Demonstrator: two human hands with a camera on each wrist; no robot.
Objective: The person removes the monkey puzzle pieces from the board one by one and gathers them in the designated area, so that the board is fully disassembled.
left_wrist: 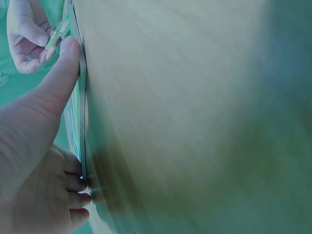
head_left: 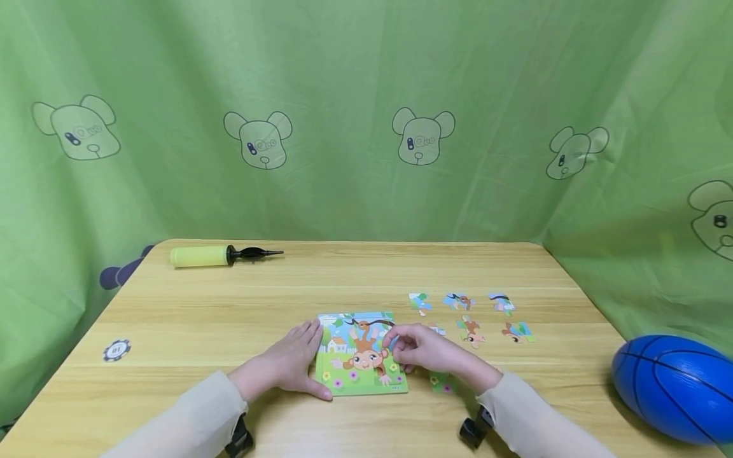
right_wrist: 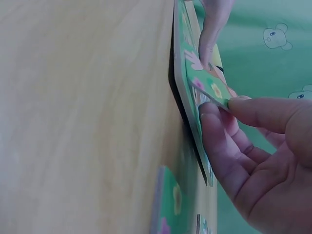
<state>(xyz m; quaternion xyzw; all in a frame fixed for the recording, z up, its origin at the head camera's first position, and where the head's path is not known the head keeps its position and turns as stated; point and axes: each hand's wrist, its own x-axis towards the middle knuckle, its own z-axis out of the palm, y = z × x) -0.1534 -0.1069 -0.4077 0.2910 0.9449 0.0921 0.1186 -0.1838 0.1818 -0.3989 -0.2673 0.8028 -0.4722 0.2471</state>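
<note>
A square monkey picture puzzle board lies flat on the table. My left hand rests along its left side, fingers extended at the edge and thumb near the lower corner. At the board's right part, my right hand pinches a puzzle piece between thumb and fingers. That piece is green with flowers and is tilted, close over the board. Just right of the board, another green puzzle piece lies partly under my right forearm.
Several loose puzzle pieces lie in rows to the right. A blue ball sits at the table's right edge. At the back left is a yellow hand pump; a round chip lies at the left. Green curtains stand behind.
</note>
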